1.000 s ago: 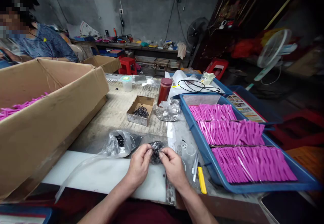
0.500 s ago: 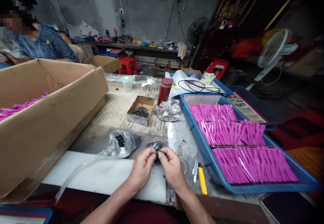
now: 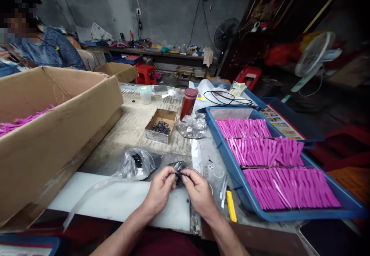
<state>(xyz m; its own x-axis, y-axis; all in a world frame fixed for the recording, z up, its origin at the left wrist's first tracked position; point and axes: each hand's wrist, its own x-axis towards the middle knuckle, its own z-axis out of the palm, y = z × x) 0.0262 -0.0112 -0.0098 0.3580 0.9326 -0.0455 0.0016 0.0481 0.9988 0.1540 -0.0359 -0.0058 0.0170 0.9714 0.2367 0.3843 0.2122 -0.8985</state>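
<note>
Above the near edge of the table, my left hand [image 3: 162,188] and my right hand [image 3: 197,188] face each other with fingers pinched. Between them is a small plastic bag [image 3: 179,166] of dark contents, its gathered dark part held at the fingertips. The exact pinch point is partly covered by my fingers. Just to the left lies an open clear plastic bag [image 3: 128,165] with small black parts inside. Beyond my hands stands a small cardboard box [image 3: 156,135] holding many tiny dark pieces.
At left a large cardboard carton [image 3: 72,111] holds pink strips. A blue tray [image 3: 228,163] of pink pieces in rows stands at right. Beside it lie a yellow-handled tool [image 3: 230,206] and white cord loops. A red canister [image 3: 188,103] stands farther back. Another person [image 3: 54,48] sits far left.
My fingertips came together over the bag, then drew slightly apart, still pinching it. The other person's arm at far left shifted a little.
</note>
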